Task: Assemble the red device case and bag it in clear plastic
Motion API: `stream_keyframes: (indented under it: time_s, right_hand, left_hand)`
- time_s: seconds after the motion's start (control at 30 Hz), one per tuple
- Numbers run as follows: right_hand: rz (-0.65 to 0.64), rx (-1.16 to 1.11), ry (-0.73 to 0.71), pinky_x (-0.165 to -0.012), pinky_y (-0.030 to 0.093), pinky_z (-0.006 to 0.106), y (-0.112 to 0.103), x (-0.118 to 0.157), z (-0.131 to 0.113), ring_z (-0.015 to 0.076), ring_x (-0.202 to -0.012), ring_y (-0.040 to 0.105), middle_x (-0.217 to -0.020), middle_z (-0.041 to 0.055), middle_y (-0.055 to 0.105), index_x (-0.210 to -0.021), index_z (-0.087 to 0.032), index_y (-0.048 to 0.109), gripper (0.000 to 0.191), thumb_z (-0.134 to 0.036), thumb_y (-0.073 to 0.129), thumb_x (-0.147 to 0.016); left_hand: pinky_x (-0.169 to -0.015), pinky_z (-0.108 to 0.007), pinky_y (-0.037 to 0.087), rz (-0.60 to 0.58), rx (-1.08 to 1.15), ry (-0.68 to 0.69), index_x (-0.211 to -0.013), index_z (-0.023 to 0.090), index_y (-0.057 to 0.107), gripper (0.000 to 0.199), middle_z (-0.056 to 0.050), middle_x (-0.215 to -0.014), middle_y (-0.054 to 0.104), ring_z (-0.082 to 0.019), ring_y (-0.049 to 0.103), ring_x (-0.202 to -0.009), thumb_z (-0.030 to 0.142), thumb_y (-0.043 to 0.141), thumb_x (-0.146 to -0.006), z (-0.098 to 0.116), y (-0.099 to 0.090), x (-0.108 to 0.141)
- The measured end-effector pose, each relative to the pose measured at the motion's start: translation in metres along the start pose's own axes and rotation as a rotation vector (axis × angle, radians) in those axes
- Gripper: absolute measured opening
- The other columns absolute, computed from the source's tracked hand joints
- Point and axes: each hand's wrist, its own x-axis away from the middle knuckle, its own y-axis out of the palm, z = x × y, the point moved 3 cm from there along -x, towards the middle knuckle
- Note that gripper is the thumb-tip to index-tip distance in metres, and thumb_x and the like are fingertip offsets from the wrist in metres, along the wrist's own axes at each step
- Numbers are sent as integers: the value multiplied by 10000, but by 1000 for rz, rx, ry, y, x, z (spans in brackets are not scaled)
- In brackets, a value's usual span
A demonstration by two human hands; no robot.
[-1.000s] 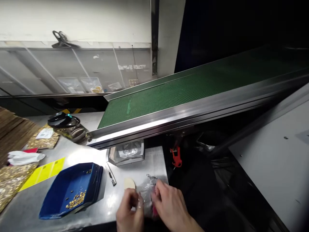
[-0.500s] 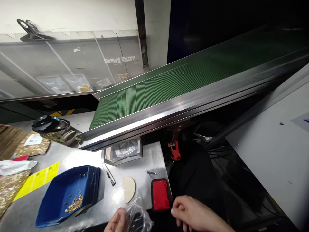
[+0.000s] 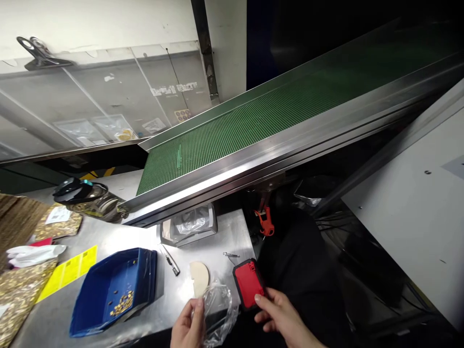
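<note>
Down at the near edge, the left hand (image 3: 188, 326) is pinching one crinkly clear plastic bag (image 3: 217, 311), fingers closed on it. The right hand (image 3: 277, 316) is curling round the bottom corner of one red case (image 3: 248, 283) at the worktop (image 3: 224, 237) edge. Just behind, one pale half-round disc (image 3: 200, 278) is lying flat, and one blue tray (image 3: 114, 285) is sitting to the left, holding a small pile of gold bits. Farther back, one green conveyor belt (image 3: 261, 121) is sloping across.

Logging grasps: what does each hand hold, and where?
Left hand pinches the clear plastic bag at its left edge; right hand holds the red-and-black flat case at its near end.
</note>
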Motion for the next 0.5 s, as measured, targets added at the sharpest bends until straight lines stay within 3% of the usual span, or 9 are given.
stream_keyframes:
  time_s: [0.1, 0.2, 0.27, 0.37, 0.5]
  right_hand:
    - [15, 262, -261, -587, 544, 246, -14, 15, -26, 200, -741, 715, -865, 90, 738, -1066, -133, 701, 468, -575, 621, -937]
    - [84, 420, -452, -731, 594, 296, -23, 41, -58, 226, -812, 730, -883, 80, 745, -1240, -170, 650, 428, -506, 524, -1006]
    - [106, 588, -636, -757, 584, 279, -20, 59, -76, 214, -805, 728, -880, 61, 741, -1223, -198, 640, 332, -416, 545, -993]
    - [48, 1009, -897, -642, 529, 244, -5, 75, -84, 184, -721, 710, -832, 15, 714, -993, -234, 636, 93, -247, 584, -917]
    - [8, 1472, -1157, -463, 395, 306, 11, 73, -63, 165, -534, 645, -714, -46, 668, -860, -249, 579, 80, -205, 644, -850]
  left_hand:
    - [-514, -231, 201, 1, -143, 68, -721, 194, 558, 622, 78, -555, 299, -115, 237, -533, 804, 667, -776, 0, 9, -1]
    - [-541, -242, 276, 24, -302, 173, -693, 196, 556, 607, 58, -587, 331, -139, 309, -564, 785, 620, -825, 5, 20, -2]
    - [-554, -242, 303, 26, -371, 245, -663, 194, 550, 612, 48, -596, 351, -149, 344, -582, 780, 606, -833, 9, 28, -4]
    - [-558, -236, 349, -31, -373, 289, -652, 197, 533, 596, 36, -601, 410, -159, 401, -596, 750, 578, -869, 14, 43, -6]
    - [-535, -223, 367, -98, -374, 327, -654, 201, 507, 525, 44, -603, 408, -144, 408, -577, 644, 597, -922, 22, 59, -3]
